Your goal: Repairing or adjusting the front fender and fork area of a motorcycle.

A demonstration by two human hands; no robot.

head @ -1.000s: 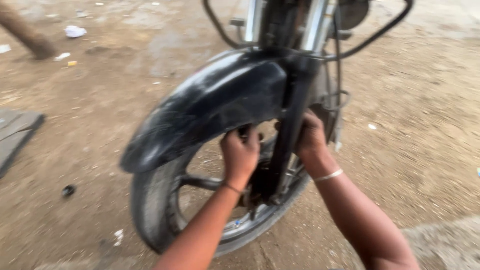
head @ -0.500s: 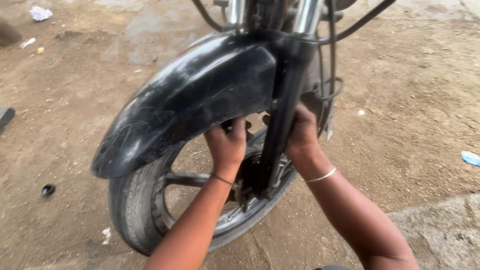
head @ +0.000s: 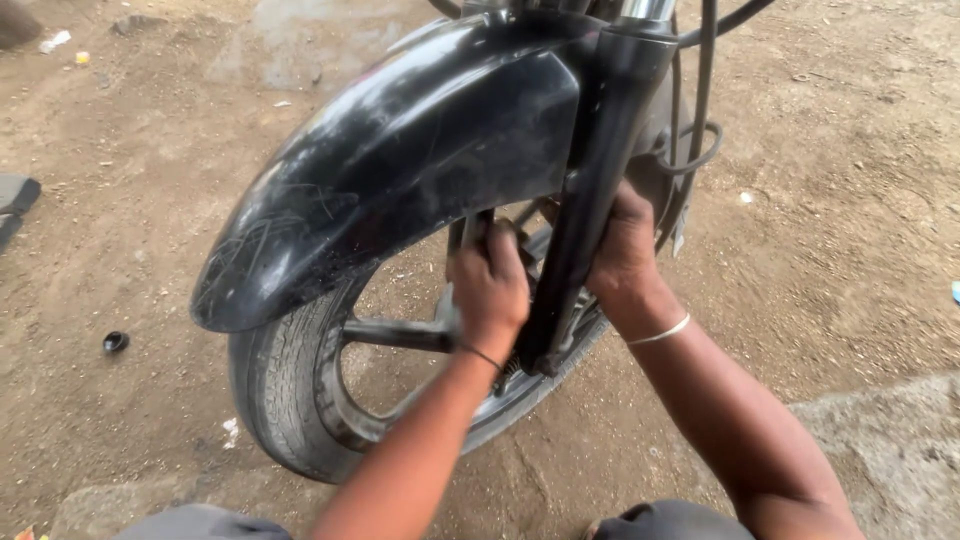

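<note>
Far left: a dark flat object (head: 18,198) lies at the frame edge on the dirt ground (head: 130,230). Near it, a small black cap (head: 115,342) rests on the ground, well apart from the wheel. Scraps of litter (head: 55,41) lie at the upper left corner.

Centre left: the front wheel (head: 285,385) of a motorcycle stands upright on the ground. The tyre tread faces the camera at lower left. A black spoke (head: 395,335) runs from the rim toward the hub. A scratched black mudguard (head: 400,165) arches over the tyre, its tip pointing down and left.

Centre: the left hand (head: 490,285) reaches in under the mudguard, beside the hub. The fingers are curled closed around a dark narrow part (head: 470,235) that rises between wheel and mudguard; what that part is cannot be determined. A thin dark band circles the left wrist.

Centre right: a black fork leg (head: 585,210) runs down from the chrome tube at the top edge to the axle area, between the two hands.

Right of the fork leg: the right hand (head: 625,255) is pressed against the far side of the fork leg, fingers bent inward behind it. Whether it grips anything cannot be determined, since the fingertips are hidden. A light band (head: 660,332) circles the right wrist. Black cables (head: 700,110) loop down just above this hand.

Far right: bare ground, with a grey slab (head: 890,440) at lower right.
</note>
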